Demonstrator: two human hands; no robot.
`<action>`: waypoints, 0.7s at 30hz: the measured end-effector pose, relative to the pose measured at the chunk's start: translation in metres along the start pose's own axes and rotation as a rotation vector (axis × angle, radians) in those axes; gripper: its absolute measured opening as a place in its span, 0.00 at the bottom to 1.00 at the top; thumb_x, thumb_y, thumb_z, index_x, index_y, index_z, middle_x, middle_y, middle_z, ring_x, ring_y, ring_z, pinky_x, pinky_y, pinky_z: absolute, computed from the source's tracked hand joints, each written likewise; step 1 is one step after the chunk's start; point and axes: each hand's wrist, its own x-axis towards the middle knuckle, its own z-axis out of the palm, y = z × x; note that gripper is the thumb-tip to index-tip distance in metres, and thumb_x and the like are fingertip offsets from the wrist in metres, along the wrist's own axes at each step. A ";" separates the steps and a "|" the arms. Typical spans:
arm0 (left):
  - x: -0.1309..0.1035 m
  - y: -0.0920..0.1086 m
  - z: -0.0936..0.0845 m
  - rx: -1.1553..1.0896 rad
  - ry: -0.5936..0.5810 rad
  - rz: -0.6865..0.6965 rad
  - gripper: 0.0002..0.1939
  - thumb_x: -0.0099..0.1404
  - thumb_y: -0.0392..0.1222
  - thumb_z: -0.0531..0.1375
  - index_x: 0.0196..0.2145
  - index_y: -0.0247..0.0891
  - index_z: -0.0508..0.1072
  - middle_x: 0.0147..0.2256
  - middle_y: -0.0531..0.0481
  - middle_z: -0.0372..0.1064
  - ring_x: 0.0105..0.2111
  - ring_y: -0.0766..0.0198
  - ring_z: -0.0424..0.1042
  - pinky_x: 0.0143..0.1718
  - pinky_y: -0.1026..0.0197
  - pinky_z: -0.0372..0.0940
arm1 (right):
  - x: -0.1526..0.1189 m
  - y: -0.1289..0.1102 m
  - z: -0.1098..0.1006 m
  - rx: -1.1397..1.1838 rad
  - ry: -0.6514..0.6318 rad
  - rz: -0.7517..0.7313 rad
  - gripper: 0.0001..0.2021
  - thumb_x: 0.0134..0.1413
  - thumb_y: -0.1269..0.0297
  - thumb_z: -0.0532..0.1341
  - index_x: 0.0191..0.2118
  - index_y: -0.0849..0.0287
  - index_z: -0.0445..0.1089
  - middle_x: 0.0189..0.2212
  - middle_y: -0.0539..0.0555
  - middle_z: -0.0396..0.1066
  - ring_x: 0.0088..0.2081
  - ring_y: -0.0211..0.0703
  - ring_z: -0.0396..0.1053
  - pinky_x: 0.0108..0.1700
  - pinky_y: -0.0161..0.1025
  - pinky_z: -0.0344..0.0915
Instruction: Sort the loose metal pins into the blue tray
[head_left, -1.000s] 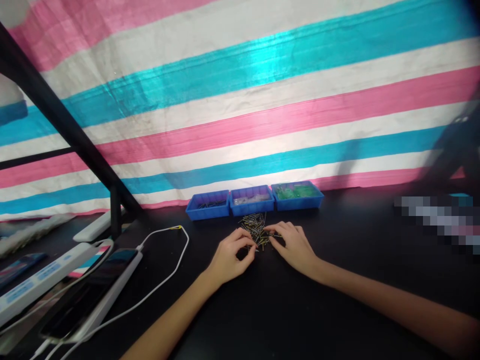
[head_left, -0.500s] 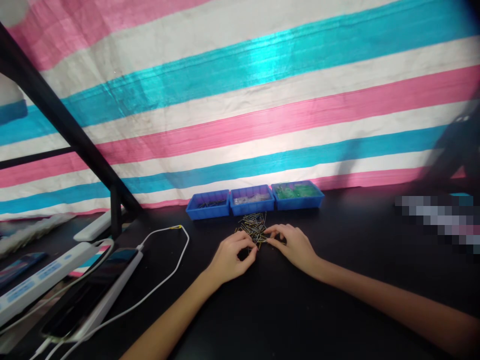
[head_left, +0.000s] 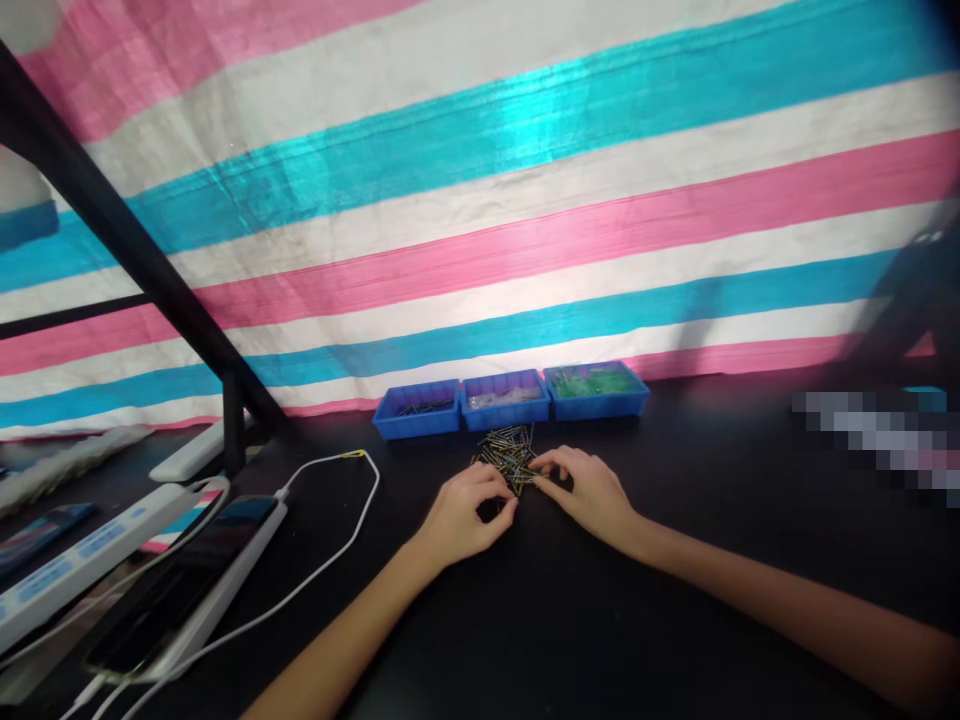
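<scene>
Both hands rest on a black table [head_left: 570, 620], their fingertips meeting at the near edge of a heap of small metal pins [head_left: 508, 450]; the left hand [head_left: 459, 518] is curled, thumb and forefinger pinched together at the heap's near left corner, though whether a pin sits between them is too small to tell; the right hand [head_left: 589, 490] lies palm down just right of the heap, fingers bent and tips touching the pins, and its hold cannot be made out either; just beyond the heap stand three blue trays [head_left: 510, 400] in a row, touching side to side, against a striped tarp [head_left: 480, 200]; well left of the left hand lie a white cable [head_left: 330, 570], a power strip [head_left: 75, 570] and a phone [head_left: 180, 590].
</scene>
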 end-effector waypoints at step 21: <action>-0.001 -0.001 0.000 0.039 -0.041 -0.003 0.11 0.62 0.38 0.52 0.35 0.39 0.75 0.36 0.49 0.69 0.36 0.63 0.65 0.40 0.60 0.62 | -0.002 -0.001 0.002 -0.011 -0.002 0.004 0.10 0.50 0.70 0.55 0.39 0.54 0.69 0.32 0.49 0.71 0.34 0.40 0.66 0.34 0.36 0.57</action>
